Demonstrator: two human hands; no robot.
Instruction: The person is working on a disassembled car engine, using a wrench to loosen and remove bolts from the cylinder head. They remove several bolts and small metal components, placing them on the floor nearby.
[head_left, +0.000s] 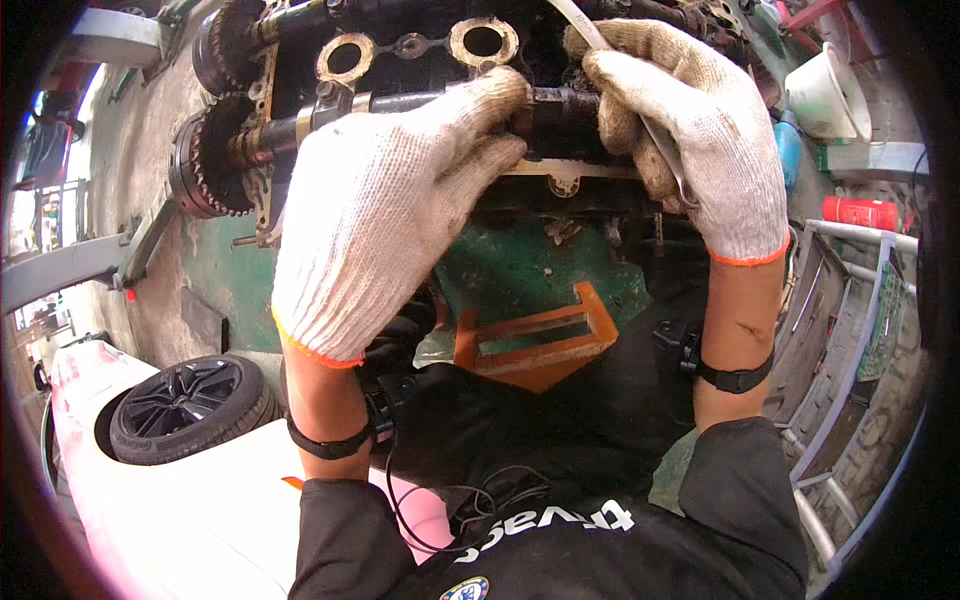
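Observation:
An engine head (410, 75) with two round ports lies at the top of the head view, crossed by a dark camshaft (410, 100) with toothed sprockets (205, 160) at its left. My left hand (390, 210), in a white knit glove, is closed at the middle of the shaft; what its fingertips grip is hidden. My right hand (700, 140), gloved too, is closed on a silver wrench (582, 25), which slants from the top edge down through its fingers, just right of the left hand.
Below the engine lies an orange metal bracket (590, 325). A wheel (185, 400) rests by a pink-and-white surface (200, 500) at lower left. Grey steel beams (60, 265) run along the left. An aluminium ladder (860, 320), red cylinder (855, 212) and white funnel (825, 90) are at right.

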